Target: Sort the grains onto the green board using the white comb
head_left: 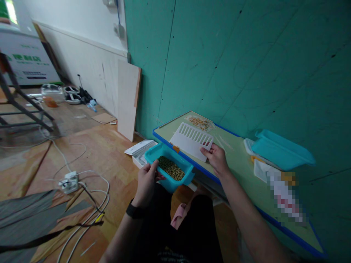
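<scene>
Down at six o'clock, the left hand (146,179) grips the near rim of a teal tray (170,166) of greenish beans (171,168), held just off the table (241,171) edge. At the tray's two o'clock, the right hand (218,159) pinches the corner of a white slotted board (192,140) lying on the table.

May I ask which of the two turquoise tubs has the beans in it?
The turquoise tub in the left hand, held beside the table edge, holds greenish beans; the other tub sits on the table, showing none.
</scene>
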A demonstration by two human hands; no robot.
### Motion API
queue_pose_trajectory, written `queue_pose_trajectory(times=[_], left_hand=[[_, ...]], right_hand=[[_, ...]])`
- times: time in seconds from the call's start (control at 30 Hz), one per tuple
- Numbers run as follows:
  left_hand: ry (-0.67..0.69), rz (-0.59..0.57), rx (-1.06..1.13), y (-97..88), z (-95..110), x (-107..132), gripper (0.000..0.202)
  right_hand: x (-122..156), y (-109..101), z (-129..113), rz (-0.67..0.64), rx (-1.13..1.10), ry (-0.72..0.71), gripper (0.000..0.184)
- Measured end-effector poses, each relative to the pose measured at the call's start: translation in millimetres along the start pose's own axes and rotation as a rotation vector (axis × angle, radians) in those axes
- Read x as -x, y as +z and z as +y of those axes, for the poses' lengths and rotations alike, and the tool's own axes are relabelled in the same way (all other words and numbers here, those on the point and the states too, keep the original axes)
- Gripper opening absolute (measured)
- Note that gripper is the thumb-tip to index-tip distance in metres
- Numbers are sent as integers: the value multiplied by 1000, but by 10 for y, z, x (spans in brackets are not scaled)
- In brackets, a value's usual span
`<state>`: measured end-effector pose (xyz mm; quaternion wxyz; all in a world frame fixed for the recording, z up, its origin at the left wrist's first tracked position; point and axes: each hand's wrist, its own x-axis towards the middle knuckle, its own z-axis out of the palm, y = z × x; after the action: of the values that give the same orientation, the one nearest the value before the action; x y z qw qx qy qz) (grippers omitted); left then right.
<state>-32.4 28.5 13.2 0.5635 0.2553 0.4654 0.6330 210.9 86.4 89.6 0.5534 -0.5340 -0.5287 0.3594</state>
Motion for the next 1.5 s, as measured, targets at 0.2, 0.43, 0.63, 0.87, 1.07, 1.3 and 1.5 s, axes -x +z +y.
queue_pose_trajectory(times=[0.2,0.43,0.63,0.87,1.07,1.3,1.5], left_hand=[[7,1,-22,12,49,-2,50],[3,11,-17,7,2,-7,47],[-14,-67,-12,9,-74,43,53],[1,-101,-16,-22,-161,79,54],[5,-107,-31,-42,-189,73,52],[4,-93,-55,-72,-232,66,53],[-21,-71,-46,-85,-246,63,54]], right_hand=[[68,26,-30,7,22,-47,50],[203,62,-55,9,72,-108,45],[403,327,-81,101,528,-386,27],[468,921,-151,-214,1097,-626,44],[227,1280,-317,-280,1333,-601,44],[-148,1224,-322,-110,1370,-360,41],[-318,871,-286,-15,1420,-195,34]])
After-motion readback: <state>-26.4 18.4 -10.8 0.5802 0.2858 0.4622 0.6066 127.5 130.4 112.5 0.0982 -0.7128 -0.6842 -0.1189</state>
